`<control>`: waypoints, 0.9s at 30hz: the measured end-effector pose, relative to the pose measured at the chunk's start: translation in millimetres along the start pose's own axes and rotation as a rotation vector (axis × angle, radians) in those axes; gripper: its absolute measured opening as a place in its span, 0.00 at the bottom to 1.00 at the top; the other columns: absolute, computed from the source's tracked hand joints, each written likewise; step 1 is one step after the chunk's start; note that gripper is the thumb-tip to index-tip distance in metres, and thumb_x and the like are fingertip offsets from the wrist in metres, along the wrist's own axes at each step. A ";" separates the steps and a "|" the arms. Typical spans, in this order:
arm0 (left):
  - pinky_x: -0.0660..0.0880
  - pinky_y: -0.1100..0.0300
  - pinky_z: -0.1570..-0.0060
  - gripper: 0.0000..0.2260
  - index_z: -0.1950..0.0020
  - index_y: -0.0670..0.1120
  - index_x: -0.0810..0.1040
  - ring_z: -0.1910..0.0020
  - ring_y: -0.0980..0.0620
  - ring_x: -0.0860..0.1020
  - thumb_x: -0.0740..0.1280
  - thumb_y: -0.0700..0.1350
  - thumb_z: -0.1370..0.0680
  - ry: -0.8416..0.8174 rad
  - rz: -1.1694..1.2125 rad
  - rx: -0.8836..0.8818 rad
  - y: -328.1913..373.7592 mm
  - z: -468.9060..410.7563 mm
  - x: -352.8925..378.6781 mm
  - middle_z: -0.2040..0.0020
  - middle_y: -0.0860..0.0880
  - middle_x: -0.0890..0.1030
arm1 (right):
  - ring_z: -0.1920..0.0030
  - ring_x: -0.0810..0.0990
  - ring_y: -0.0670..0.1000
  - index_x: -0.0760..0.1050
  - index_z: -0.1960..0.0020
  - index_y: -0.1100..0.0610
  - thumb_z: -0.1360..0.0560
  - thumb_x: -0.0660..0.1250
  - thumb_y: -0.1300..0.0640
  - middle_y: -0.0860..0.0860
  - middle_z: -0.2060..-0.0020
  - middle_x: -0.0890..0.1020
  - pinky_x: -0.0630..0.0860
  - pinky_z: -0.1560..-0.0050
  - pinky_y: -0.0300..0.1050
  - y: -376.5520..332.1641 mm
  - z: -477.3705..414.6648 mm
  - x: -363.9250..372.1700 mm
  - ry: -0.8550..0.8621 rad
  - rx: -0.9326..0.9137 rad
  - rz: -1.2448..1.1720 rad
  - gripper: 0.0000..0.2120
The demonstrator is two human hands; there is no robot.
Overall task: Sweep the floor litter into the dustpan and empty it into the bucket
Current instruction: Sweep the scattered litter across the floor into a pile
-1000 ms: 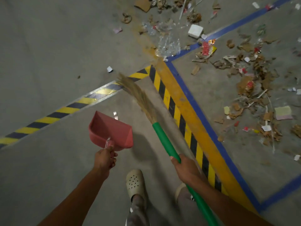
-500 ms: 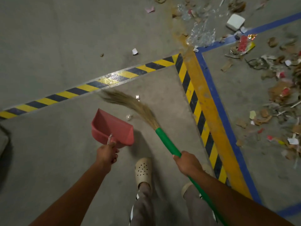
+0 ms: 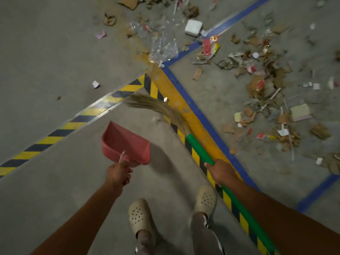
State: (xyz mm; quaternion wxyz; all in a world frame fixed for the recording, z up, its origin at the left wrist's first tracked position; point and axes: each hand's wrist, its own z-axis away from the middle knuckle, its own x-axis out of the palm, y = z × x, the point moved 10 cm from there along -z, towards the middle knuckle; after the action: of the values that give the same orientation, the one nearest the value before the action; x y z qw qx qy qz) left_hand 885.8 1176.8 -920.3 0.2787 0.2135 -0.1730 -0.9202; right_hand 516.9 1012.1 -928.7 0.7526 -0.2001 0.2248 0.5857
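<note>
On the concrete floor [image 3: 55,52], near the corner of the yellow-black tape [image 3: 82,116], the left hand [image 3: 119,173] grips the red dustpan [image 3: 127,144] by its wire handle [image 3: 122,156], the right hand [image 3: 220,172] is wrapped round the green broom [image 3: 198,148], bristles [image 3: 152,104] across the tape, and litter [image 3: 257,89] lies scattered beyond the blue line [image 3: 202,115].

head-worn view, steeply down at floor [image 3: 47,190]
</note>
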 end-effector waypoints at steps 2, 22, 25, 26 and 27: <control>0.63 0.62 0.77 0.11 0.56 0.41 0.75 0.74 0.51 0.67 0.66 0.47 0.19 -0.033 -0.028 0.033 20.6 6.2 44.2 0.63 0.42 0.75 | 0.51 0.84 0.62 0.78 0.52 0.61 0.20 0.60 0.39 0.59 0.55 0.83 0.80 0.52 0.49 30.8 -17.1 -21.3 0.001 0.037 -0.106 0.24; 0.60 0.64 0.79 0.10 0.57 0.41 0.74 0.77 0.52 0.66 0.64 0.45 0.19 -0.270 -0.227 0.171 110.9 90.4 329.7 0.65 0.43 0.75 | 0.51 0.80 0.62 0.76 0.45 0.59 0.18 0.59 0.41 0.59 0.54 0.80 0.70 0.58 0.48 243.7 -55.7 -227.9 0.444 0.192 -0.614 0.21; 0.61 0.64 0.77 0.10 0.57 0.40 0.74 0.75 0.51 0.66 0.63 0.44 0.19 -0.264 -0.234 0.181 114.3 96.1 331.1 0.66 0.43 0.75 | 0.51 0.79 0.62 0.76 0.44 0.60 0.18 0.58 0.40 0.60 0.52 0.80 0.71 0.57 0.49 248.0 -55.8 -233.7 0.436 0.207 -0.625 0.23; 0.61 0.63 0.77 0.10 0.56 0.40 0.74 0.75 0.51 0.66 0.64 0.44 0.19 -0.263 -0.231 0.185 116.0 97.4 329.3 0.65 0.43 0.75 | 0.52 0.79 0.61 0.75 0.44 0.60 0.18 0.58 0.40 0.60 0.52 0.80 0.71 0.57 0.49 246.1 -54.4 -234.7 0.434 0.201 -0.621 0.23; 0.61 0.63 0.77 0.10 0.56 0.39 0.74 0.75 0.51 0.67 0.64 0.45 0.19 -0.264 -0.231 0.188 117.7 98.2 327.3 0.65 0.42 0.75 | 0.53 0.78 0.60 0.75 0.44 0.60 0.18 0.58 0.40 0.59 0.53 0.79 0.71 0.57 0.48 243.5 -53.3 -233.9 0.427 0.197 -0.617 0.22</control>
State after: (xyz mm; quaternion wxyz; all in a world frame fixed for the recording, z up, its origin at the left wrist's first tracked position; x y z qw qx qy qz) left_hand 642.8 911.9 -882.5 0.1250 0.1345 -0.2677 -0.9459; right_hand 225.0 853.8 -847.6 0.8454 -0.3024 0.3607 0.2525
